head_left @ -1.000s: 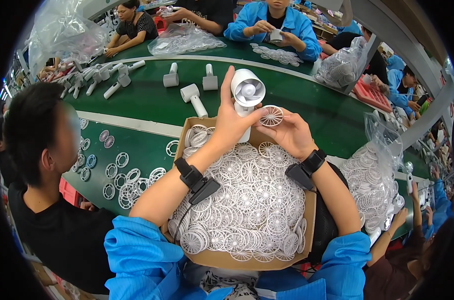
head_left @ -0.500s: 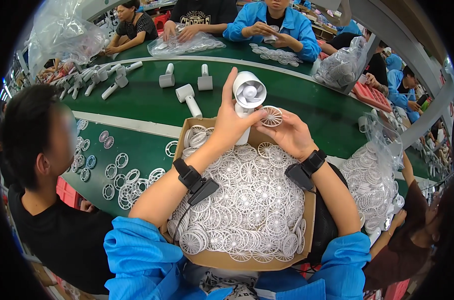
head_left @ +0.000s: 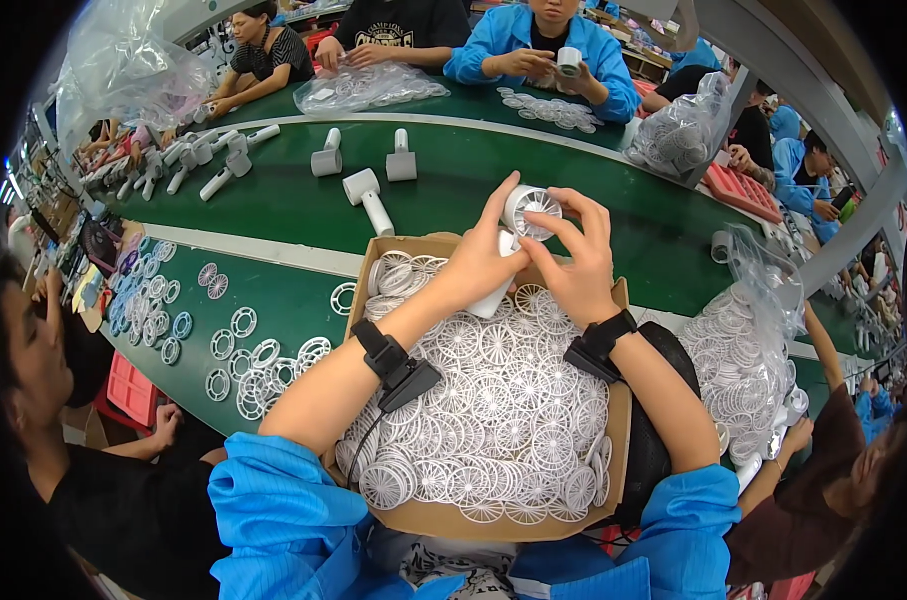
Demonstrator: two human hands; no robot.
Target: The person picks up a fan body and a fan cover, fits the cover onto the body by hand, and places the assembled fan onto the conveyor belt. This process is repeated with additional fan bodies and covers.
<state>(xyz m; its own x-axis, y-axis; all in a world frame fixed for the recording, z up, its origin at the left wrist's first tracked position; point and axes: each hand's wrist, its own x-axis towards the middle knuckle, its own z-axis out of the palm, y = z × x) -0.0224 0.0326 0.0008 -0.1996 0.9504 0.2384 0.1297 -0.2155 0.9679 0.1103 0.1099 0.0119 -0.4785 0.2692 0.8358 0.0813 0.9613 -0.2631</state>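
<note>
A white handheld fan (head_left: 492, 300) is tilted above the box, its round head toward the far side. My left hand (head_left: 477, 262) is closed round its handle and the side of the head. A round spoked grille (head_left: 531, 208) lies over the open front of the fan head. My right hand (head_left: 582, 268) grips the grille and head rim, fingertips on the front; whether the grille is fully seated I cannot tell. Below both hands, many loose white grilles (head_left: 499, 410) fill an open cardboard box (head_left: 414, 518).
White fan bodies (head_left: 372, 200) lie on the green belt (head_left: 274, 190) beyond the box. White rings (head_left: 244, 320) are scattered at left. A plastic bag of grilles (head_left: 739, 370) stands at right. Co-workers sit across the belt and on both sides.
My right hand has brought the grille onto the fan head, and the fan has turned and tipped to the right. Fan bodies on the belt have shifted slightly left. The person at left has leaned back.
</note>
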